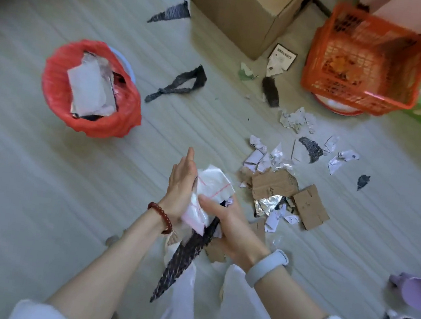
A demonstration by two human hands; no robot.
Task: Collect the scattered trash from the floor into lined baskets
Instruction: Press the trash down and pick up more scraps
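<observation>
A bundle of trash sits between my two hands at centre: a white plastic bag with red lines [211, 186] and a long dark patterned strip [182, 262] hanging down from it. My left hand [182, 182] presses flat against the bundle's left side, fingers straight. My right hand [225, 220] grips the bundle from below and the right. A basket lined with a red bag [59, 96] stands at left, holding paper and foil. Scattered paper scraps [297, 120], cardboard pieces [310, 207] and foil [267, 204] lie on the floor to the right.
An orange plastic crate [364, 61] stands at top right beside a large cardboard box [239, 10]. Dark fabric strips [179, 85] lie mid-floor and near the box. Slippers [417, 291] sit at the right edge. My white trouser legs fill the bottom.
</observation>
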